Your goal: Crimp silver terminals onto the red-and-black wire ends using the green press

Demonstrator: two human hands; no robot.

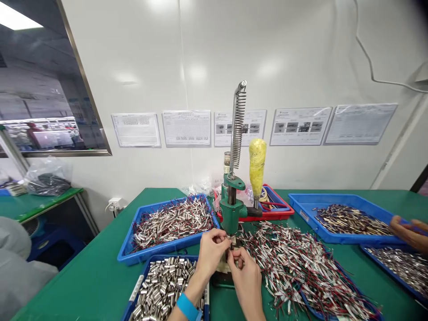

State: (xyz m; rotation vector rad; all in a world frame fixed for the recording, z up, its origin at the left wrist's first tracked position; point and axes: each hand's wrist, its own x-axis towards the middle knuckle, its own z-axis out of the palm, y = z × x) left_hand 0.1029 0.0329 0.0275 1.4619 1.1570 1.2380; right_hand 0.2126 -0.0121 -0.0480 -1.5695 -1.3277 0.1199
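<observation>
A green hand press with a tall coil spring and a yellow-wrapped lever handle stands mid-table. My left hand, with a blue wristband, pinches a small metal part at the press's base. My right hand sits just below it, fingers closed around the same small piece under the ram. Which piece each finger grips is too small to tell. A heap of wired metal parts lies right of my hands.
A blue tray of wired parts sits at the left, a blue tray of metal sleeves near the front. More blue trays stand at the right, where another person's hand reaches in. A red tray sits behind the press.
</observation>
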